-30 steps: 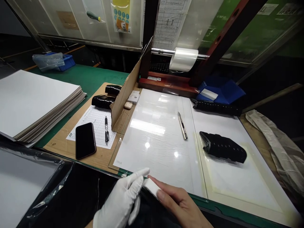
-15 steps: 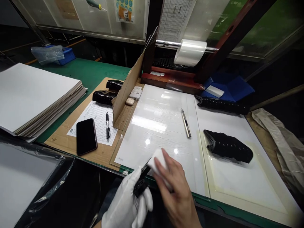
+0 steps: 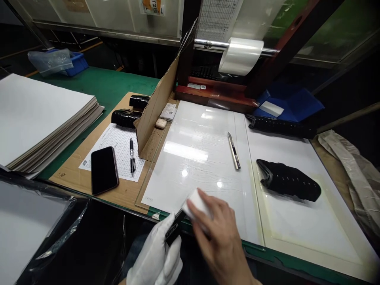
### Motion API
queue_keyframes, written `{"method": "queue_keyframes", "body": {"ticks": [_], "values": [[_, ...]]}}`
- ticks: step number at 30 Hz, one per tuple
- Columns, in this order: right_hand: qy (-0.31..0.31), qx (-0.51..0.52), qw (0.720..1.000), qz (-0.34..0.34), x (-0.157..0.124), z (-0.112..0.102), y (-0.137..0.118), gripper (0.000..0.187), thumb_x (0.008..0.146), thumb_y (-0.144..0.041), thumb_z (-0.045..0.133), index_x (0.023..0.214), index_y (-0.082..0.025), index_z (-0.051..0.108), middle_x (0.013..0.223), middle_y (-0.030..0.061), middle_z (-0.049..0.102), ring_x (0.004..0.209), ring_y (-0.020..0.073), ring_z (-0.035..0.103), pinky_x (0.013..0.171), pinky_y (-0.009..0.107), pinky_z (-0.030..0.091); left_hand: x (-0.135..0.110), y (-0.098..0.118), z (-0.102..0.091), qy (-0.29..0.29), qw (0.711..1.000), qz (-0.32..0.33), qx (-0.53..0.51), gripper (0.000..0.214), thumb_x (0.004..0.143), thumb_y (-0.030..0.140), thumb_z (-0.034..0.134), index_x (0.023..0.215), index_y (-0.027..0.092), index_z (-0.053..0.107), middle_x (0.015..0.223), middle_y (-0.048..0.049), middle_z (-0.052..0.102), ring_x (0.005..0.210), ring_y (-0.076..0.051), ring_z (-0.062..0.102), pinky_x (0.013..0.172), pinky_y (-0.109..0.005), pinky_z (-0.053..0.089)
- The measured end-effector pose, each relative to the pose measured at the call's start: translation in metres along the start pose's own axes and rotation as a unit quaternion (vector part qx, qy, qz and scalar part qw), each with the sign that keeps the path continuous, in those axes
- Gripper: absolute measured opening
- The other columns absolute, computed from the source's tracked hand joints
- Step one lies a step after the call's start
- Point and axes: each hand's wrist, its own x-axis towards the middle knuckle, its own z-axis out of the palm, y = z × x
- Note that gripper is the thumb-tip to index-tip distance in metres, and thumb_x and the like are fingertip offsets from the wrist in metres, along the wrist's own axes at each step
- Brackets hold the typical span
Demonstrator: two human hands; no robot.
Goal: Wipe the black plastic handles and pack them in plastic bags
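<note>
My left hand (image 3: 158, 253), in a white glove, is closed around a narrow black part (image 3: 175, 228) tilted up to the right. Bare and slightly blurred, my right hand (image 3: 219, 233) grips a white pad (image 3: 198, 204), perhaps folded cloth or sponge, against the part's upper end. The pad hides that end. Both hands are at the front edge of a glossy white work surface (image 3: 190, 174). A utility knife (image 3: 234, 150) lies beyond them on this surface. To the right lies a black moulded part (image 3: 287, 180) with small holes along it, and another similar black part (image 3: 279, 126) is farther back.
A phone (image 3: 104, 170) and a pen (image 3: 132, 158) on a printed sheet lie left, beside an upright cardboard divider (image 3: 157, 107). Two glossy black parts (image 3: 126, 117) stand behind. A stack of white sheets (image 3: 44, 118) is far left; a film roll (image 3: 242, 57) hangs at the back.
The whole view has shifted slightly. The black part in my left hand is turned a little, showing more of its flat end. My right hand still presses the white pad on it.
</note>
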Motion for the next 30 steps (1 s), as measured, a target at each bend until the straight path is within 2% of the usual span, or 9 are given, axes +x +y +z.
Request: {"method": "queue_keyframes", "body": {"ticks": [3,6,10,13,17,21,24,27,30], "values": [[-0.023,0.028,0.999,-0.021,0.0,-0.002,0.001,0.05,0.095,-0.005,0.05,0.139,-0.029,0.055,0.146,0.0086,0.05,0.122,0.0291,0.046,0.087,0.048,0.052,-0.001,0.0,-0.002,0.012,1.0,0.02,0.007,0.032,0.085,0.052,0.069,0.084,0.019,0.067,0.034,0.0079,0.042,0.025,-0.008,0.032,0.027,-0.019,0.024],[-0.029,0.028,0.998,0.037,0.001,-0.003,0.002,0.051,0.096,-0.011,0.054,0.142,-0.032,0.051,0.144,0.0066,0.053,0.121,0.0284,0.047,0.087,0.047,0.055,-0.001,-0.002,-0.002,0.002,1.0,0.008,-0.005,0.039,0.086,0.056,0.064,0.081,0.018,0.066,0.031,0.0101,0.034,0.023,-0.007,0.026,0.027,-0.017,0.022],[-0.041,0.049,0.998,-0.02,0.001,-0.006,0.001,0.052,0.094,-0.007,0.051,0.14,-0.031,0.054,0.148,0.0064,0.05,0.12,0.0284,0.047,0.087,0.047,0.055,-0.001,-0.002,0.0,-0.014,1.0,-0.017,-0.018,0.044,0.089,0.061,0.059,0.078,0.018,0.063,0.03,0.0096,0.034,0.023,-0.007,0.026,0.027,-0.017,0.022],[-0.042,0.039,0.998,0.032,0.001,-0.007,0.002,0.049,0.096,-0.013,0.055,0.141,-0.032,0.053,0.143,0.0059,0.054,0.116,0.0272,0.05,0.086,0.045,0.056,-0.001,-0.002,0.0,-0.006,0.999,-0.016,-0.042,0.044,0.089,0.06,0.059,0.079,0.018,0.064,0.03,0.0106,0.031,0.023,-0.006,0.025,0.027,-0.016,0.021],[-0.051,0.05,0.997,-0.012,0.001,-0.007,0.003,0.053,0.095,-0.008,0.051,0.142,-0.032,0.053,0.15,0.0057,0.049,0.119,0.0275,0.049,0.087,0.046,0.055,0.001,-0.005,-0.001,0.02,0.997,-0.009,-0.077,0.033,0.087,0.051,0.068,0.084,0.019,0.067,0.032,0.0101,0.034,0.024,-0.007,0.032,0.029,-0.017,0.027],[-0.066,0.051,0.996,0.041,0.0,-0.007,0.004,0.05,0.098,-0.015,0.054,0.144,-0.033,0.051,0.148,0.0045,0.051,0.119,0.0262,0.049,0.09,0.045,0.056,0.0,-0.01,-0.007,0.027,0.997,-0.007,-0.077,0.027,0.085,0.045,0.072,0.086,0.019,0.068,0.032,0.0113,0.032,0.023,-0.006,0.03,0.028,-0.016,0.027],[-0.097,0.108,0.989,0.03,0.0,-0.012,0.005,0.048,0.098,-0.019,0.052,0.142,-0.038,0.054,0.153,0.0023,0.047,0.125,0.0275,0.049,0.096,0.05,0.053,-0.003,-0.016,-0.017,0.027,0.998,0.006,-0.054,0.023,0.078,0.034,0.081,0.093,0.02,0.071,0.034,0.0098,0.04,0.025,-0.008,0.04,0.027,-0.015,0.032],[-0.147,0.234,0.944,0.182,0.005,-0.025,0.008,0.039,0.101,-0.039,0.053,0.14,-0.039,0.057,0.15,0.0006,0.052,0.135,0.028,0.047,0.113,0.054,0.04,-0.008,-0.015,-0.022,0.054,0.996,0.065,-0.001,0.036,0.069,0.025,0.086,0.103,0.02,0.075,0.046,0.0018,0.061,0.045,-0.019,0.066,0.032,-0.019,0.045],[-0.196,0.422,0.819,0.336,0.012,-0.043,0.01,0.05,0.099,-0.058,0.049,0.139,-0.03,0.06,0.142,0.0045,0.06,0.137,0.0304,0.048,0.118,0.052,0.033,-0.012,0.0,-0.013,0.08,0.981,0.171,0.05,0.036,0.064,0.031,0.09,0.096,0.019,0.079,0.078,-0.009,0.078,0.084,-0.029,0.076,0.062,-0.025,0.063]]}}
